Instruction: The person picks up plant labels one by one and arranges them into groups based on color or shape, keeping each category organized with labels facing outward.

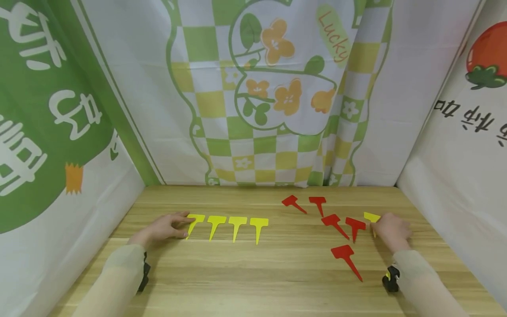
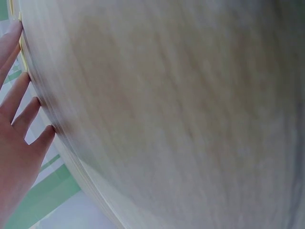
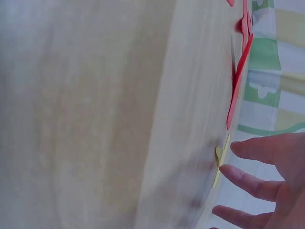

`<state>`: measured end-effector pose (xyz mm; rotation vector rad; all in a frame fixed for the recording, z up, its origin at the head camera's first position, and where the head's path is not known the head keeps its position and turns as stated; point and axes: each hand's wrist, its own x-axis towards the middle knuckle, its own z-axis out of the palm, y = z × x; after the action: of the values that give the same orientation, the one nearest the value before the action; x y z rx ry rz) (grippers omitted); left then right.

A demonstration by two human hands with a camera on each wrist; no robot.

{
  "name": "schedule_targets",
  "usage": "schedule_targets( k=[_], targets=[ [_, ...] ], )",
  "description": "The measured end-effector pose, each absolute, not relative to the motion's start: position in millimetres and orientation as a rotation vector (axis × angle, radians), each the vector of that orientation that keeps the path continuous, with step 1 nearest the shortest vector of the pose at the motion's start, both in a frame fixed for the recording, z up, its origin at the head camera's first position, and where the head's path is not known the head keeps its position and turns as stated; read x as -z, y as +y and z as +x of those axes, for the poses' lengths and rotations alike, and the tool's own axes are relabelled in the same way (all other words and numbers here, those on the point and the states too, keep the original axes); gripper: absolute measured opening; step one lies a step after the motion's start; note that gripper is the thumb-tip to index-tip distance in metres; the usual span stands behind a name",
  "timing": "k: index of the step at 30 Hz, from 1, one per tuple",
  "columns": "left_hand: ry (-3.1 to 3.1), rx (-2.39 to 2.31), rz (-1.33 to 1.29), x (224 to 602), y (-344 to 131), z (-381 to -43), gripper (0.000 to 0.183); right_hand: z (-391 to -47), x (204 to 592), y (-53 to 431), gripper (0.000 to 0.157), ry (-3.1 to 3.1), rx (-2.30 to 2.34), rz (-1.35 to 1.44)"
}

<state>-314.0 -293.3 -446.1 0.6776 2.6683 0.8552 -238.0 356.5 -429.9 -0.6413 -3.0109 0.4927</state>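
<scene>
Several yellow T-shaped plant labels [image 1: 259,222] stand in a row on the wooden table, heads up and stems toward me. At the row's left end, my left hand [image 1: 168,226] rests fingertips on the leftmost yellow label [image 1: 196,218]. Its fingers are spread and fairly straight in the left wrist view. On the right, my right hand [image 1: 392,231] reaches to a single yellow label [image 1: 371,216] and partly covers its stem. In the right wrist view, thumb and forefinger stand apart, their tips right at this yellow label [image 3: 219,157].
Several red T-shaped labels lie scattered left of my right hand, the nearest being a red label [image 1: 355,224]; another red label [image 1: 346,255] lies closer to me. Behind the wooden table [image 1: 237,281] hangs a checked curtain [image 1: 257,149], with printed cloth at both sides.
</scene>
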Motion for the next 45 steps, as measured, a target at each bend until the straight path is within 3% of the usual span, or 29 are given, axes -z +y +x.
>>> schedule_targets(
  k=[15, 45],
  targets=[
    [2.656, -0.869, 0.687, 445.8, -292.2, -314.3, 0.057, -239.0, 432.3, 353.5, 0.070, -3.016, -0.513, -0.784],
    [2.641, -0.880, 0.677, 447.7, -294.9, -316.8, 0.056, -243.6, 432.7, 356.4, 0.066, -2.947, -0.636, -0.867]
  ],
)
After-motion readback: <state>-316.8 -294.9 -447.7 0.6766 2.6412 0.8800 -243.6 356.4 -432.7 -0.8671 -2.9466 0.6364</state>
